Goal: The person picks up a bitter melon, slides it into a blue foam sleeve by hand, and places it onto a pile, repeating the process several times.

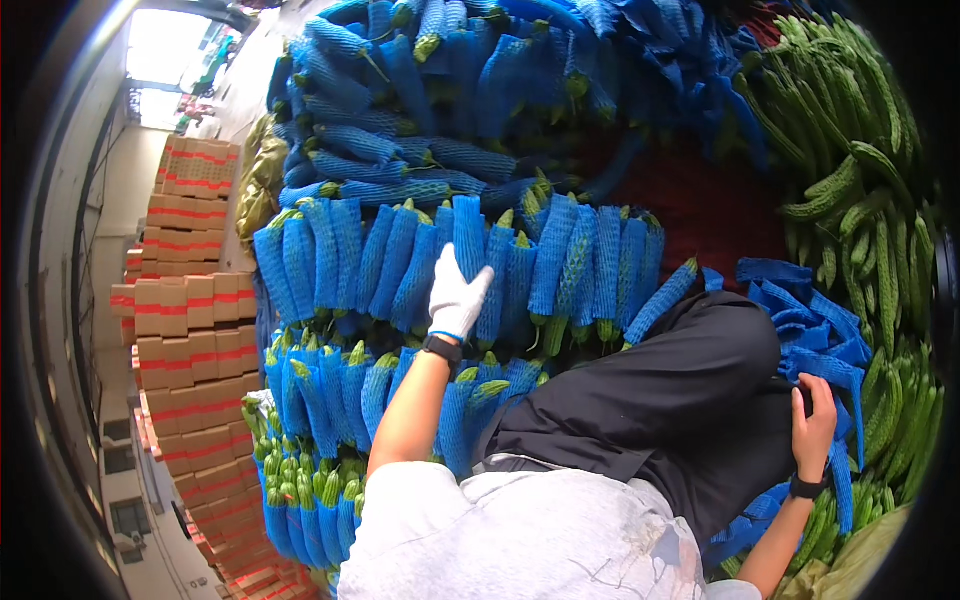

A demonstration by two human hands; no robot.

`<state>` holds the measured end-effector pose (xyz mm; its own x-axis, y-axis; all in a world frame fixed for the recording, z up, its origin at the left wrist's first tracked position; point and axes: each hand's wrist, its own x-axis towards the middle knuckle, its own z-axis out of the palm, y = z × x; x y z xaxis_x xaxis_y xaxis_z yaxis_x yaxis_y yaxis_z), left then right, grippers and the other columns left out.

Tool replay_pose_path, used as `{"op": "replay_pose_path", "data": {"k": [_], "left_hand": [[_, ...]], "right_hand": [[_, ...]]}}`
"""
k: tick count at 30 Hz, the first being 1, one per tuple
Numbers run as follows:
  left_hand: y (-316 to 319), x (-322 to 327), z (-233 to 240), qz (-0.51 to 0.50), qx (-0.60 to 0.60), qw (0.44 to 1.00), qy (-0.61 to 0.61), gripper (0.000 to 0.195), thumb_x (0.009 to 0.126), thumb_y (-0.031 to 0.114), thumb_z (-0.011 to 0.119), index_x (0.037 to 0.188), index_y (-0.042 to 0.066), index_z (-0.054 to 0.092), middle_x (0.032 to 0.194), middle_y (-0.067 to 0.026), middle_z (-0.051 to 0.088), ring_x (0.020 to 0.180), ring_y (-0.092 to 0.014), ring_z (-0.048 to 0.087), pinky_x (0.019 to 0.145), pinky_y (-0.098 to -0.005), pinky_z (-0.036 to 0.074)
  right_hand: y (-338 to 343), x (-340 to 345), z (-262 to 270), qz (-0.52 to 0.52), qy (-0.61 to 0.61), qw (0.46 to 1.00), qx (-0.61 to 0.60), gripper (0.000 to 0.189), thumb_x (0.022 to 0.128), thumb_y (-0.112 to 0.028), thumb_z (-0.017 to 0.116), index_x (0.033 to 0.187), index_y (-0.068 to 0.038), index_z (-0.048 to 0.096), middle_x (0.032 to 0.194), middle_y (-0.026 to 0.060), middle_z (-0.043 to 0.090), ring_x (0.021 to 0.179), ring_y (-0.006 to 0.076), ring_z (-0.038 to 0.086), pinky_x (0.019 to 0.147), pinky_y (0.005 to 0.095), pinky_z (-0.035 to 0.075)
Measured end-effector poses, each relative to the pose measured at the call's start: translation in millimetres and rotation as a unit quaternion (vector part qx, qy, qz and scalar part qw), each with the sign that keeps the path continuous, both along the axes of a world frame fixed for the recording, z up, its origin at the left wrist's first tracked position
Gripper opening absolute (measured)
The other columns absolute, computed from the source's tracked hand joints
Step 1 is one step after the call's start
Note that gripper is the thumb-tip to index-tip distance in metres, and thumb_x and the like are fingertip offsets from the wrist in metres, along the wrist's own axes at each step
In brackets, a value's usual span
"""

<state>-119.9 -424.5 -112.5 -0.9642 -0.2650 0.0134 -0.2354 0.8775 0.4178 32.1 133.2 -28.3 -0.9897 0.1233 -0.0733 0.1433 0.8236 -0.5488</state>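
My left hand, in a white glove, grips a bitter melon in a blue foam net sleeve. It is in a row of sleeved bitter melons, packed side by side. My right hand is bare, beside my thigh, with thumb and fingers apart and nothing visible between them. Around it lies a loose heap of empty blue foam net sleeves. One sleeved bitter melon leans against my black-trousered knee.
Unsleeved bitter melons are piled along the right. More sleeved ones lie beyond the row, and another group stands at lower left. Cartons with red bands are stacked at left. Dark red cloth shows beyond my knee.
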Motion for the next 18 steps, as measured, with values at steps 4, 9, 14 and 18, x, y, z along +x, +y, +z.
{"op": "replay_pose_path", "data": {"k": [4,9,14,18], "left_hand": [[37,-26,-16,-0.071,0.006,0.995,-0.072,0.089,0.081,0.041,0.071,0.146,-0.003,0.03,0.138,-0.0281,0.045,0.125,-0.042,0.048,0.104,-0.0434,0.04],[65,-33,-79,-0.099,-0.125,0.978,-0.136,0.097,0.084,0.052,0.063,0.151,-0.002,0.018,0.14,-0.0295,0.043,0.12,-0.04,0.054,0.097,-0.0435,0.048],[58,-78,-80,-0.081,-0.154,0.975,-0.136,0.092,0.085,0.051,0.061,0.148,-0.005,0.023,0.135,-0.0293,0.049,0.112,-0.039,0.06,0.091,-0.0426,0.051],[55,-88,-84,-0.07,-0.148,0.978,-0.126,0.092,0.084,0.046,0.064,0.147,-0.005,0.021,0.13,-0.0298,0.052,0.106,-0.041,0.062,0.088,-0.0449,0.052]], "right_hand": [[3,1,5,-0.05,-0.007,0.998,-0.035,0.017,0.09,-0.009,0.06,0.102,0.003,0.061,0.098,0.017,0.063,0.091,0.0322,0.061,0.083,0.0366,0.047],[-1,-2,3,-0.057,-0.002,0.997,-0.048,0.016,0.09,-0.008,0.061,0.101,0.003,0.063,0.096,0.0164,0.064,0.09,0.0311,0.062,0.082,0.036,0.048],[3,3,4,-0.059,-0.001,0.997,-0.043,0.016,0.091,-0.007,0.06,0.102,0.004,0.062,0.096,0.0147,0.063,0.09,0.027,0.062,0.083,0.0333,0.047],[4,7,5,-0.066,-0.001,0.997,-0.05,0.017,0.091,-0.009,0.06,0.102,0.004,0.062,0.096,0.0149,0.063,0.089,0.0278,0.062,0.082,0.0332,0.047]]}}
